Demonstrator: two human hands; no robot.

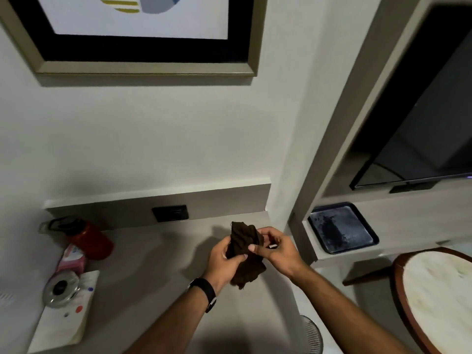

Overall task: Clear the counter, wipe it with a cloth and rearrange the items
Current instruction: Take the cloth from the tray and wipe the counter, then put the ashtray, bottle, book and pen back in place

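Note:
A dark brown cloth (245, 254) hangs bunched between both hands above the pale counter (158, 256). My left hand (224, 259), with a black watch on its wrist, grips the cloth's left side. My right hand (275, 251) pinches its upper right part with thumb and fingers. On the counter's left stand a red bottle (89, 238) with a black lid, a pink packet (72, 259), a round metal lidded tin (61, 290) and a white paper bag (66, 318) with coloured dots.
A black socket plate (170, 213) sits in the backsplash. To the right, a dark tray (342, 231) lies on a lower shelf under a television (419, 139). A round wood-rimmed table (439, 290) stands at the right edge. A framed picture (143, 37) hangs on the wall above.

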